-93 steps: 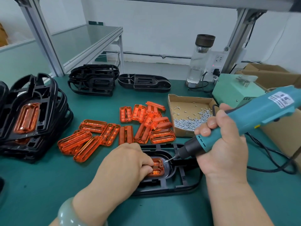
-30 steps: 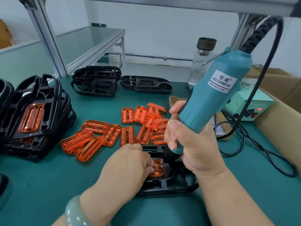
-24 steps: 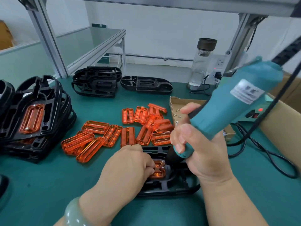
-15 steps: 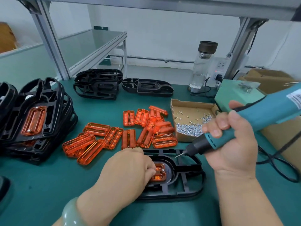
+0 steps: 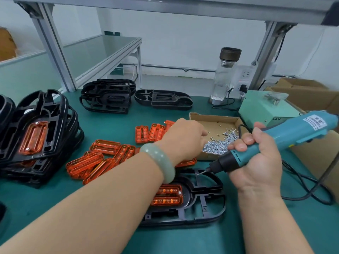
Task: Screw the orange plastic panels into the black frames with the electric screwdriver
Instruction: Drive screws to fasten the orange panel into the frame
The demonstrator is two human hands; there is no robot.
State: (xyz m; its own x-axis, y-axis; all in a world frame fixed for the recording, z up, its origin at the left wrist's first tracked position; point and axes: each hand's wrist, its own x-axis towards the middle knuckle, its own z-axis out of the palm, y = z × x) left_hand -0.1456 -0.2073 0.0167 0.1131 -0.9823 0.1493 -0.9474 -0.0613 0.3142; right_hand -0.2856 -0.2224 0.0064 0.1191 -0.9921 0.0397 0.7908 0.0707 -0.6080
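Left hand (image 5: 183,136) grasp (among screws (image 5: 218,146)) hidden

A black frame (image 5: 207,198) lies flat near centre, an orange panel (image 5: 167,196) seated inside; loose panels (image 5: 102,158) scattered just beyond; teal screwdriver (image 5: 275,142) slants over its far edge

1 wide-angle camera is riding on the person's head, looking forward and down. It is hovering close over the counter (image 5: 113,125), taking in the wall (image 5: 183,43) beyond.

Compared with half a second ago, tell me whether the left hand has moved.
Yes. The left hand has left the orange panel in the black frame and reached forward and right to the cardboard screw box.
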